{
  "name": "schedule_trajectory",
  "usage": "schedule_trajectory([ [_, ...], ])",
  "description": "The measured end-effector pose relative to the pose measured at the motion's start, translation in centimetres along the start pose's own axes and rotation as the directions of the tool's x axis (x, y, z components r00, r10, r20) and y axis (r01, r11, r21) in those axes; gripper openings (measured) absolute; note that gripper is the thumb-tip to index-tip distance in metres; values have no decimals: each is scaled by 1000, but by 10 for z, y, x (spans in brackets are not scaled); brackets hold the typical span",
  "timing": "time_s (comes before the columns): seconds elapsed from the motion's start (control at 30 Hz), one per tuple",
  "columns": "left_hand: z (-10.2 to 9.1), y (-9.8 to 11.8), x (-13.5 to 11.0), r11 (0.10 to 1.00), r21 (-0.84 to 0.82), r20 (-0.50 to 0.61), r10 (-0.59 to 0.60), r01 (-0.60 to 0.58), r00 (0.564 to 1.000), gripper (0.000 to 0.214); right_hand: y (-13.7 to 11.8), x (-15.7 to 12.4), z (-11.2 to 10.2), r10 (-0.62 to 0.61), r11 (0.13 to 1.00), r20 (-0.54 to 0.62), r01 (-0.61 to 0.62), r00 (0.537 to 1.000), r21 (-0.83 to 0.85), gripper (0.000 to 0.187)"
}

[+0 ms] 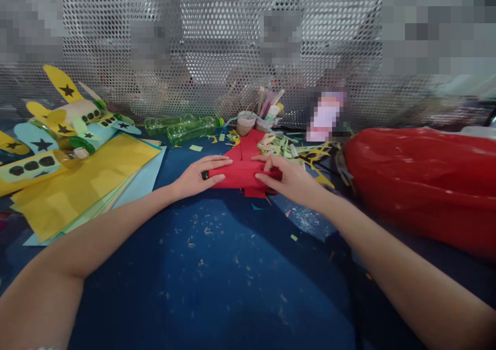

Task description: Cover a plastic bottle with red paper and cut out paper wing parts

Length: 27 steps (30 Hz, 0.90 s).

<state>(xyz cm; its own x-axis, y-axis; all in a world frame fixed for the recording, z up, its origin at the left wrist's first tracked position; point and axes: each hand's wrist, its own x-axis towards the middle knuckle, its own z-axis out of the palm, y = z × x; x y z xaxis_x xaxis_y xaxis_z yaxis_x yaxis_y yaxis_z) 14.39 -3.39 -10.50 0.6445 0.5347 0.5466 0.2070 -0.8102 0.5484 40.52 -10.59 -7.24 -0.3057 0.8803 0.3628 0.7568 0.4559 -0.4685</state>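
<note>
A sheet of red paper, rolled into a tube (241,175), lies crosswise in front of me on the blue table. My left hand (199,177) grips its left end, thumb in front and fingers over the top. A small dark band shows beside that thumb; I cannot tell what it belongs to. At the right end, my right hand (292,179) pinches the paper between thumb and fingers. Whether anything is inside the tube is hidden. More cut red paper (250,142) lies behind it, and a red piece (254,192) sticks out below.
Paper-covered bottle planes (42,146) and stacked coloured sheets (89,179) occupy the left. Two green bottles (194,129), a cup (246,123) and paper scraps (284,146) lie at the back by a perforated metal screen (228,56). A large red bag (422,185) bulges at right.
</note>
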Motion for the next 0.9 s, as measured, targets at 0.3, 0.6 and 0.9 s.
schedule_trajectory([
  [0.3,1,-1,0,999,-36,9,19,-19,1000,33,-4,1,-2,-1,1000,30,1,1000,8,23],
  [0.6,0,0,-1,1000,-27,29,5,-4,1000,34,5,0,-21,21,988,105,-36,994,148,23],
  [0.9,-2,0,1,999,-45,45,-26,28,999,35,17,1,-17,104,984,97,-117,990,135,24],
])
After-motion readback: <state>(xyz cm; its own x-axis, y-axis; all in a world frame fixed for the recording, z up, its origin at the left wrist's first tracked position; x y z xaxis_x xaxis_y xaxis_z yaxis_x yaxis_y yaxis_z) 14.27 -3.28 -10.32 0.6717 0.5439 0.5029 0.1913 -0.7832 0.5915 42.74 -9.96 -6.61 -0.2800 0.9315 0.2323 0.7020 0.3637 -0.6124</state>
